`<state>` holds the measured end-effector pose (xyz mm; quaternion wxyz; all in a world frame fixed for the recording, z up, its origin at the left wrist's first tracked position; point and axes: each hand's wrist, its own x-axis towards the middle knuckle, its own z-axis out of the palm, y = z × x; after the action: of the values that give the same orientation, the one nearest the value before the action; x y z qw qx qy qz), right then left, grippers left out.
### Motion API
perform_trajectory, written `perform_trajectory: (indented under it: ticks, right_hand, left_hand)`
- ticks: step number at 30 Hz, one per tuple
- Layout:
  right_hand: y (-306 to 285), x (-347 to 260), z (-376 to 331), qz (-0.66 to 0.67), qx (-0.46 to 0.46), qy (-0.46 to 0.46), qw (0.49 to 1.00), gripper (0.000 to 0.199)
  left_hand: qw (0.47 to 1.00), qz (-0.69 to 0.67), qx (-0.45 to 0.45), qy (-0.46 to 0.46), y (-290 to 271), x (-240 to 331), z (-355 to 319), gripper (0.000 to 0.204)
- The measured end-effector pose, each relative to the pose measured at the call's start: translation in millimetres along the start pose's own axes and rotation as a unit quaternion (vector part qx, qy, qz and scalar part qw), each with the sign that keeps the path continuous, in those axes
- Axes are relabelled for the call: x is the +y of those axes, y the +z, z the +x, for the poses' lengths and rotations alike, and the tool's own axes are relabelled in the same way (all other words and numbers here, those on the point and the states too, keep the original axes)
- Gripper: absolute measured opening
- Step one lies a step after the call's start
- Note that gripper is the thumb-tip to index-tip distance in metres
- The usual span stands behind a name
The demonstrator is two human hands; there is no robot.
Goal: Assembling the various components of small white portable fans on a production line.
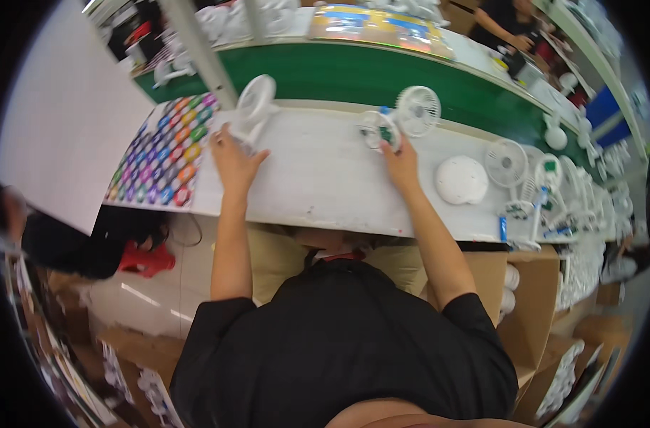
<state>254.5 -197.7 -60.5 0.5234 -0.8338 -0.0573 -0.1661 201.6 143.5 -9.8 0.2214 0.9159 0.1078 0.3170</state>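
Observation:
At the left of the bench, a small white desk fan (258,98) stands with its head tilted. My left hand (236,160) is right at its base, fingers and thumb spread apart around the near side; whether they touch it I cannot tell. Farther right, my right hand (402,160) pinches the base of a second white desk fan (418,111). That base is uncovered, showing a green circuit board (386,134) and a bit of blue beside it. A round white cover (462,180) lies on the bench right of my right hand.
Several more white fans (507,162) crowd the bench's right end, near a blue cylinder (503,228). A sheet of colourful round stickers (161,157) lies at the left, beside a white panel (68,107). An open carton (531,307) stands below right. Across the green divider (325,78) a person works.

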Motion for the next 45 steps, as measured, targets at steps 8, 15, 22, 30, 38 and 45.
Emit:
perform_trajectory:
  ticks: [8, 15, 22, 30, 38, 45]
  right_hand:
    - [-36.9, -42.2, -3.3, 0.313, -0.024, 0.082, 0.946, 0.033]
    - [-42.4, -117.9, -43.0, 0.643, 0.008, 0.169, 0.747, 0.041]
    - [-14.4, -133.6, -86.4, 0.64, -0.032, 0.201, 0.741, 0.044]
    - [-7.5, -147.2, -107.4, 0.54, -0.136, 0.281, 0.782, 0.045]
    - [-65.8, -173.7, -98.3, 0.38, -0.36, 0.286, 0.803, 0.048]
    - [-111.0, -183.7, -53.9, -0.066, -0.034, -0.174, 0.982, 0.026]
  left_hand:
    - [0.948, -0.299, -0.107, 0.031, -11.3, 99.3, -30.4, 0.055]
    - [0.814, -0.497, -0.297, -0.041, -42.8, 187.6, -42.7, 0.044]
    - [0.839, -0.481, -0.254, 0.034, -21.0, 190.3, -40.4, 0.03]
    - [0.894, -0.357, -0.206, 0.174, -28.7, 205.0, -46.8, 0.013]
    - [0.803, -0.528, -0.26, 0.095, -10.5, 198.9, -45.9, 0.012]
    - [0.802, -0.538, -0.259, 0.017, -6.2, 193.7, -57.5, 0.007]
